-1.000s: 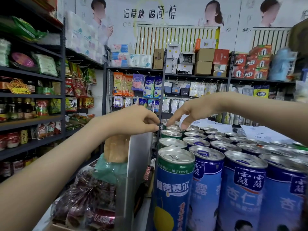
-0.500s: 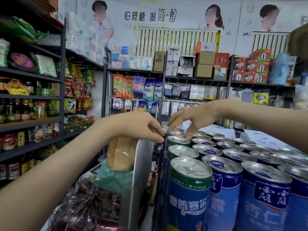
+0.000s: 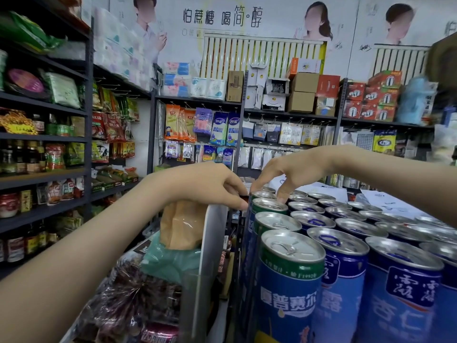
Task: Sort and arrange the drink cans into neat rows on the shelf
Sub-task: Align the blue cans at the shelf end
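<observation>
Both hands [image 3: 197, 188] [image 3: 294, 173] at rear green-rimmed cans [image 3: 268, 206]

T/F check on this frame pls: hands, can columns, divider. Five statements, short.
1. The green-rimmed cans form the column next to the white divider. True.
2. The right hand has fingertips down on can tops at the far end of the rows. True.
3. The left hand holds a can lifted high above the rows. False: it is at rim level by the far end of the green-rimmed column, and no can is lifted.
4. The cans lie on their sides. False: they stand upright, pull tabs up.
5. More cans stand left of the divider. False: bags lie there, and the blue-rimmed cans stand right of the green-rimmed ones.
</observation>
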### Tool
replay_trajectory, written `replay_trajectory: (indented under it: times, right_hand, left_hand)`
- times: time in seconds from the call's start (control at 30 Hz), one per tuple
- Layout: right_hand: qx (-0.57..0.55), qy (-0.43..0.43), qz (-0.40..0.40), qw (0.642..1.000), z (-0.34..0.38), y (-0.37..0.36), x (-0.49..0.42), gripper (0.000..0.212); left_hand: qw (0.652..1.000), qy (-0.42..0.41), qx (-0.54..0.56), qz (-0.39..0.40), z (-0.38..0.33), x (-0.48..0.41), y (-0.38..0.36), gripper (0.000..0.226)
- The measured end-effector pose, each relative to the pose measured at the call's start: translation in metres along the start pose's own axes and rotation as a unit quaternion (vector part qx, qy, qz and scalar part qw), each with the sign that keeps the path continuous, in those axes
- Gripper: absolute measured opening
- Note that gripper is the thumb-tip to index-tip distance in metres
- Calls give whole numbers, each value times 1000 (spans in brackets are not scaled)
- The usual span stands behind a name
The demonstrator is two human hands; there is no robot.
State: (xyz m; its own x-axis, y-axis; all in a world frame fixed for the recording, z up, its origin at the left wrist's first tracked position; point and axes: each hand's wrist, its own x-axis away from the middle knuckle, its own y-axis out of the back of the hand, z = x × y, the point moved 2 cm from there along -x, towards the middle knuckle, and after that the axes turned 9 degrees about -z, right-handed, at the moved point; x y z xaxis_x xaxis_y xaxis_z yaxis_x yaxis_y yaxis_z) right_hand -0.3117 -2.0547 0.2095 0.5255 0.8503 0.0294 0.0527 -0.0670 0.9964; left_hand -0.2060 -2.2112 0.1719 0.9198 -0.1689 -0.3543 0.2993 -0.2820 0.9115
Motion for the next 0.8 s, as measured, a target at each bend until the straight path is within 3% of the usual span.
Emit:
replay_trajectory:
  times: [0.2, 0.4, 0.6, 0.8]
  right_hand:
    - [-82, -36, 41, 995, -6, 6, 2, 51]
    - [-47, -76, 60, 994, -15, 4, -5, 60]
    - [0, -47, 28, 998, -11, -6, -22, 59]
    - [-32, -6, -6, 999, -13, -9, -29, 61]
  left_hand:
    - [1000, 14, -20, 3, -5, -3, 5, 36]
    - [996, 38, -68, 46, 1, -16, 10, 40]
    - [996, 31, -73, 35, 0, -19, 5, 41]
    - [998, 27, -63, 4, -2, -19, 3, 38]
